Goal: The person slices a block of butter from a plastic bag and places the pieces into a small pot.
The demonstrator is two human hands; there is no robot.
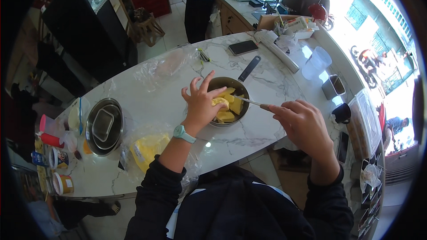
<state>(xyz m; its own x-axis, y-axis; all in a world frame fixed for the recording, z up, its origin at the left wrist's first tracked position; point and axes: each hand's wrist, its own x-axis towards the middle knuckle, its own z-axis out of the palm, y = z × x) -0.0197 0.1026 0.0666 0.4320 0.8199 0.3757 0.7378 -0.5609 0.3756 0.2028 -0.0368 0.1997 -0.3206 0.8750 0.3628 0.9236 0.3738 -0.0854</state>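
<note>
In front of me stands a saucepan (pixel 243 90) with a dark handle, holding several yellow chunks (pixel 226 116) that look like butter or margarine. My left hand (pixel 201 104), wearing a pale green watch (pixel 183 134), reaches over its left rim. The thumb and a finger grip one yellow chunk (pixel 221 102) above the others, while the other fingers spread outward. My right hand (pixel 299 122) is closed round the handle of a thin-bladed knife (pixel 247 101). Its blade points left over the pan, with the tip by the held chunk; whether it touches is hard to tell.
An opened yellow wrapper (pixel 148 150) lies left of my left forearm. Farther left are nested metal bowls (pixel 92 122) and tubs (pixel 62 183). A phone (pixel 243 47), a roll (pixel 283 57) and clear plastic cups (pixel 317 62) sit beyond the pan. People stand across the counter (pixel 267 129).
</note>
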